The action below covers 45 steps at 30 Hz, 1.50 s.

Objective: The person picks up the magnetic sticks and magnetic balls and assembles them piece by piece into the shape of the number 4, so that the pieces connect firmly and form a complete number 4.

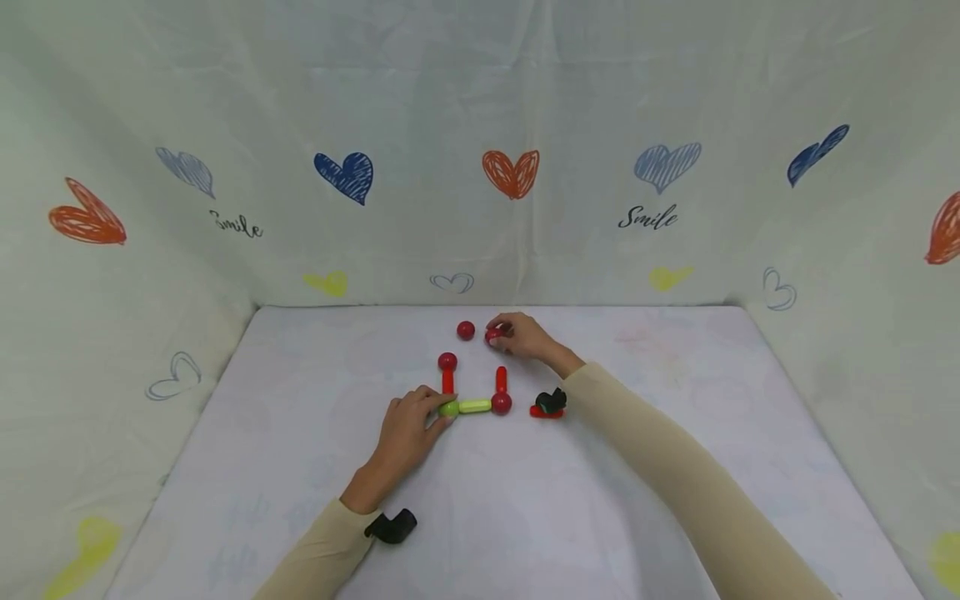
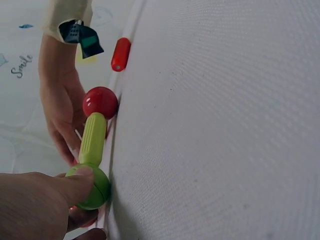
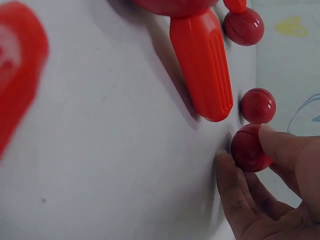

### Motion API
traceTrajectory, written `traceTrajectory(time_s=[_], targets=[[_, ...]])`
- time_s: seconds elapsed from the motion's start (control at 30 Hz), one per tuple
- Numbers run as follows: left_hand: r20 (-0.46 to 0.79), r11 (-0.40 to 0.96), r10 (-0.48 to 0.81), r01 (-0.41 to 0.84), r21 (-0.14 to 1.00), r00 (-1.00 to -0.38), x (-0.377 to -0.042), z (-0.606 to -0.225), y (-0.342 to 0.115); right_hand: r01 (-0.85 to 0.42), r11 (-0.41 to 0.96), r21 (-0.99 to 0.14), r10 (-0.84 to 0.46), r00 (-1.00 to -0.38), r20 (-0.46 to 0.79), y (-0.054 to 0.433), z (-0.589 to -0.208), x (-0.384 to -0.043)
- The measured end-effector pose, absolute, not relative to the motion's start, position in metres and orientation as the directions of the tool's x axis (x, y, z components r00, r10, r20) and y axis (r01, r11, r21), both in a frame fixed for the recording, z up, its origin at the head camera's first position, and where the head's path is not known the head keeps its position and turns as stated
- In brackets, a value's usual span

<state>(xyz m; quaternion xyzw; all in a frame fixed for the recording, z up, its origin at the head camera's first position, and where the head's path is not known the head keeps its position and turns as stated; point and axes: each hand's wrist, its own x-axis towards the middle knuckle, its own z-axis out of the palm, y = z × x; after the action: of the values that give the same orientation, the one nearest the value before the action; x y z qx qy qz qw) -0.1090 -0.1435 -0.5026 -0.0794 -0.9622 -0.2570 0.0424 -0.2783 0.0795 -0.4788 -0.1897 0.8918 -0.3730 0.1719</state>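
My left hand (image 1: 406, 423) is partly hiding the green ball (image 1: 449, 409); my right hand (image 1: 524, 337) is partly covering a red ball (image 3: 247, 150); my wrist camera (image 1: 551, 402) is overlapping a red rod (image 1: 543, 413); the right wrist view is cropping another ball (image 3: 175, 5) and a blurred red piece (image 3: 22, 65).

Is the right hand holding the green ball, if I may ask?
No, the right hand pinches a red ball, while the left hand holds the green ball.
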Motion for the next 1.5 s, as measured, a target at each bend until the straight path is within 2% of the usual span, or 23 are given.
traceTrajectory(time_s=[0.3,0.67,1.0,1.13,1.5], targets=[[0.149,0.855,0.155,0.208,0.475,-0.977,-0.11,-0.503,-0.145,-0.14,0.608,-0.781,-0.424,-0.889,-0.17,0.089,-0.482,-0.266],[0.206,0.898,0.204,0.267,0.349,-0.957,-0.11,-0.495,-0.141,-0.028,0.562,-0.827,-0.353,-0.912,-0.209,0.103,-0.481,-0.25],[0.218,0.882,0.311,0.366,0.296,-0.925,-0.118,-0.493,-0.102,-0.001,0.556,-0.831,-0.313,-0.926,-0.208,0.11,-0.484,-0.236],[0.198,0.896,0.321,0.365,0.253,-0.926,-0.12,-0.494,-0.088,0.008,0.542,-0.841,-0.303,-0.931,-0.204,0.108,-0.485,-0.233],[0.193,0.91,0.284,0.328,0.253,-0.939,-0.123,-0.497,-0.069,0.017,0.524,-0.851,-0.289,-0.937,-0.197,0.104,-0.49,-0.228]])
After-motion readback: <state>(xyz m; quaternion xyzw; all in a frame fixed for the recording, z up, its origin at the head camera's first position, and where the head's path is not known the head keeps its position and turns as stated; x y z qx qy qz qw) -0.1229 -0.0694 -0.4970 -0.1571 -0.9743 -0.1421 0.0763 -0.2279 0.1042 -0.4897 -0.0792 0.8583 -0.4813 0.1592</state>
